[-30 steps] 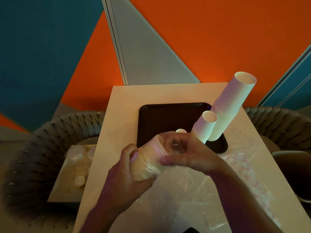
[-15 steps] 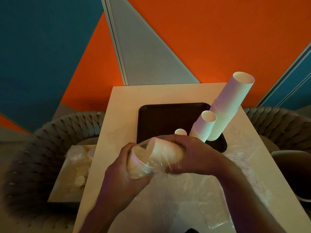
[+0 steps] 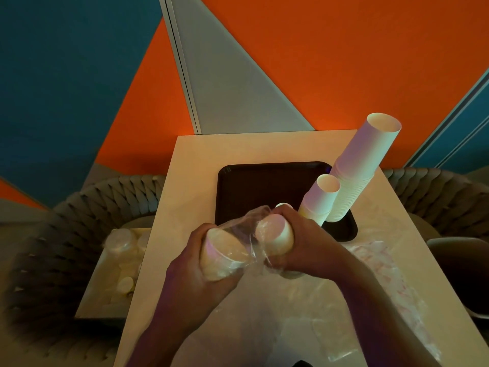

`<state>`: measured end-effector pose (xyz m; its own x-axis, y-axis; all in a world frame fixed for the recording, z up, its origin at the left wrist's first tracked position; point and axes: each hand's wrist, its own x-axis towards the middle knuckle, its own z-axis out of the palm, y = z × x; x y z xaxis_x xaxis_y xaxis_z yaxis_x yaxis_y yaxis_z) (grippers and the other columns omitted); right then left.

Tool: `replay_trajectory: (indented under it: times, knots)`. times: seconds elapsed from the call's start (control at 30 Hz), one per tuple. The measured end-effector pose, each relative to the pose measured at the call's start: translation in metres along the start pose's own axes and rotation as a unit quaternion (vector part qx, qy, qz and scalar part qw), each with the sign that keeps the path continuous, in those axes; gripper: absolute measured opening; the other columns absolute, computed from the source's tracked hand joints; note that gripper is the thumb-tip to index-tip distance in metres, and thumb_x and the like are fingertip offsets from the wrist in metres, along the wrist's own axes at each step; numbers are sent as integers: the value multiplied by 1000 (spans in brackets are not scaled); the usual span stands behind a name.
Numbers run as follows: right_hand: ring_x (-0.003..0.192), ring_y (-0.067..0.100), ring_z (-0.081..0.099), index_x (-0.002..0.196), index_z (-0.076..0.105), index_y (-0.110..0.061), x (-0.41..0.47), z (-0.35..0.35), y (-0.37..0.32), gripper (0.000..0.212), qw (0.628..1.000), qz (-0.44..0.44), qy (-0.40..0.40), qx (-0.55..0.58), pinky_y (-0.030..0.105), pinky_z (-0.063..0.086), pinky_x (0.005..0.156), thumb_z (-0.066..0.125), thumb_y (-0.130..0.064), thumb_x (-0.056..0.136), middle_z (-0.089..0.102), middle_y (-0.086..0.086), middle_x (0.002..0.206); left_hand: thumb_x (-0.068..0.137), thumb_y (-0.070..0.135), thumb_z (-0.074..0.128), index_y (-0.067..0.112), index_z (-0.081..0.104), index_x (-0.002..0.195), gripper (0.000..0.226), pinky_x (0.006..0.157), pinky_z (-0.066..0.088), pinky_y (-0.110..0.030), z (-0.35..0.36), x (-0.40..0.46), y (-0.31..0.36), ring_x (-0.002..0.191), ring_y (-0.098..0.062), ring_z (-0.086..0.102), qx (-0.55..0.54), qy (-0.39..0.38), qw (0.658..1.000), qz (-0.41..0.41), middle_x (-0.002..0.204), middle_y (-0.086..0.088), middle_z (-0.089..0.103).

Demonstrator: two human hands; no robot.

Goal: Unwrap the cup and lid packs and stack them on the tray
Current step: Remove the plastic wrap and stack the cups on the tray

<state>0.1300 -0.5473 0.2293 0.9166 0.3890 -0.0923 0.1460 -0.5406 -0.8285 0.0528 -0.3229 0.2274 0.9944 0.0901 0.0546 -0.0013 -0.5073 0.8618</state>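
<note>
Over the near middle of the pale table [image 3: 190,165], my left hand [image 3: 195,271] grips a wrapped stack of white cups [image 3: 222,252]. My right hand [image 3: 304,247] grips a second part of the cup stack [image 3: 275,231], pulled a little way out of the clear plastic wrap [image 3: 246,221] that stretches between the two. Behind my hands lies the dark tray [image 3: 264,181]. On its right side stand a tall stack of white cups [image 3: 362,165] and a shorter stack [image 3: 320,197]. A small white lid or cup top [image 3: 283,205] peeks out just behind my right hand.
Loose clear plastic wrappers [image 3: 370,274] lie on the table's right and near side. A lower stand at the left holds more wrapped packs [image 3: 119,242]. Woven chairs [image 3: 66,234] flank the table on both sides, and an orange and blue wall rises behind.
The cup pack has come apart into two parts. My right hand has pulled its part to the right, out of the wrap, while my left hand keeps hold of the wrapped end.
</note>
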Motion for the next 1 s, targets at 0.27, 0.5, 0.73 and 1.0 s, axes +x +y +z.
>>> replay_trajectory:
  times: [0.27,0.5,0.73,1.0]
  knots:
    - [86,-10,61,117,52,-35,5,-33,18,58,991,33,97,89,8,47,68,89,-20,74,64,-15,102,52,63,77,52,45,116,73,71,51,-7,-3,3,-1,100,10,59,-6,-1,1000,-5,108,37,57]
    - [92,-5,58,123,46,-31,9,-69,23,70,972,49,205,103,22,48,76,90,-18,71,58,-13,109,63,44,90,51,46,118,71,71,54,-12,-4,4,-7,101,8,60,14,-4,1000,-5,111,34,58]
    - [102,3,56,128,35,-28,25,-83,33,65,946,3,312,87,18,48,81,81,-15,84,51,-4,118,63,44,89,57,44,113,69,69,50,-6,-4,4,-5,99,12,58,13,0,1000,1,108,39,56]
    - [97,8,59,137,27,-9,34,-76,51,67,931,-5,363,35,23,47,80,72,-3,88,52,-3,119,62,45,89,54,45,113,68,71,50,-5,-4,3,-4,101,13,56,13,4,1000,8,110,41,54]
